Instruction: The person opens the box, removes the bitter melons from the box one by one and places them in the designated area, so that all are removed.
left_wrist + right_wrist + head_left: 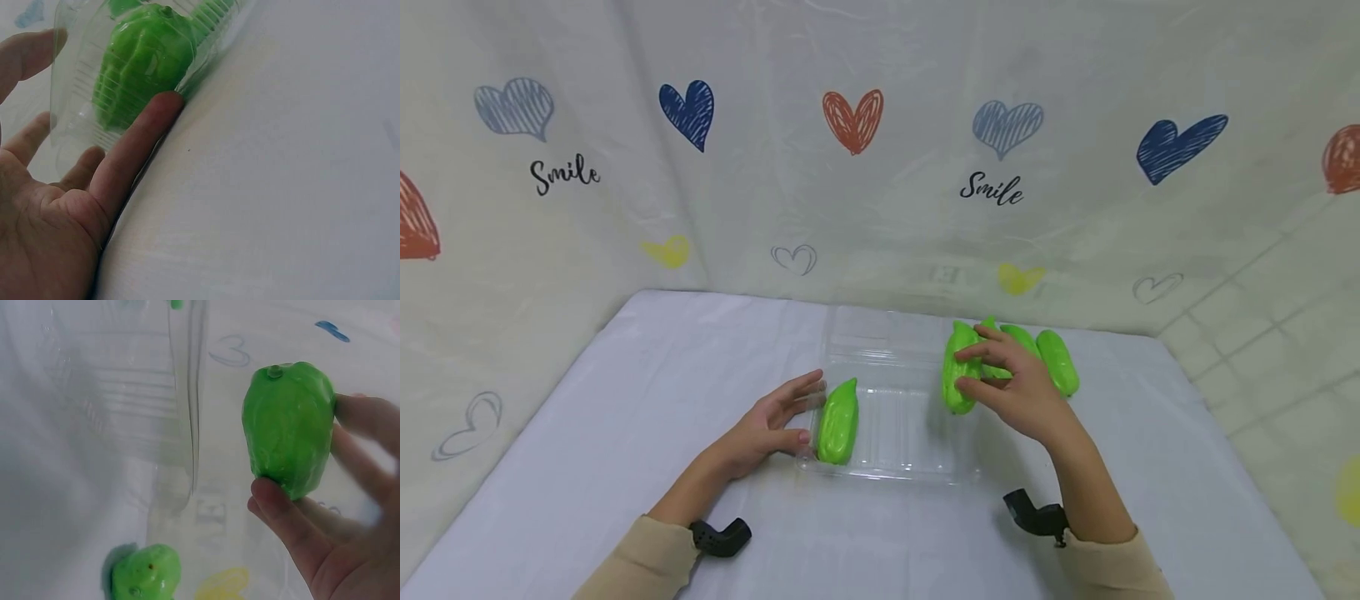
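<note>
My right hand (1018,387) pinches a green bitter melon (959,371) between thumb and fingers, above the right side of a clear plastic container (898,433). In the right wrist view, the held bitter melon (289,428) shows its blunt stem end, apart from the container wall. Another green bitter melon (838,425) lies lengthwise along the container's left side. At that side my left hand (767,429) rests with fingers spread and thumb at the wall. Through the clear plastic, the left wrist view shows the lying bitter melon (145,65) close to my thumb (134,140).
Right of the container, several more bitter melons (1057,362) lie in a row, partly hidden behind my right hand. The container's clear lid (887,329) lies folded back on the far side. A white cloth covers the table (865,542); a patterned curtain (910,225) hangs behind it.
</note>
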Motion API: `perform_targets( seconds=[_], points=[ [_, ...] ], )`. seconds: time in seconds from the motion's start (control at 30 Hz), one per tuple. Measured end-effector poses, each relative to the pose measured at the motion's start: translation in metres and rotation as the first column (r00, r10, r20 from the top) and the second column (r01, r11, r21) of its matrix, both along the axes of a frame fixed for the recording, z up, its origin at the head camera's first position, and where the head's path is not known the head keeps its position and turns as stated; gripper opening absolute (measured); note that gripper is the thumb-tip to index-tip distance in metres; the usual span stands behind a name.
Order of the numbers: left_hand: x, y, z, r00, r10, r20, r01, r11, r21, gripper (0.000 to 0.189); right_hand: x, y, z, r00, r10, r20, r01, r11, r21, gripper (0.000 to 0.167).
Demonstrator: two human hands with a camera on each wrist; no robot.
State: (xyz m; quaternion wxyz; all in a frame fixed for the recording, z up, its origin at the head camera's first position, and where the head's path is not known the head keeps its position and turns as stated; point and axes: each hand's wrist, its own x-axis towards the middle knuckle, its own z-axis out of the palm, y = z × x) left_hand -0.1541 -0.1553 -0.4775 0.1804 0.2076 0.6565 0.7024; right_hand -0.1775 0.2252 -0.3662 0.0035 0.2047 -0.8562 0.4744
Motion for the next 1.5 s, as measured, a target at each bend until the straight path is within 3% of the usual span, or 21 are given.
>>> perform_targets(
  seconds=[0.43, 0.83, 1.5],
  points=[
    [0.000, 0.000, -0.001, 1.000, 0.004, 0.003, -0.004, 1.000, -0.003, 0.088, -0.001, 0.018, 0.008, 0.999, -0.048, -0.006, 0.048, 0.996, 0.070, 0.028],
    [0.001, 0.000, 0.000, 1.000, 0.000, 0.005, -0.001, 1.000, 0.006, 0.088, 0.002, 0.032, 0.015, 0.994, -0.095, 0.052, 0.085, 0.983, 0.164, 0.030],
    [0.001, -0.001, 0.000, 1.000, -0.005, 0.005, 0.005, 1.000, 0.018, 0.088, -0.003, 0.047, 0.011, 0.996, -0.077, 0.045, 0.060, 0.953, 0.296, 0.031]
  ],
)
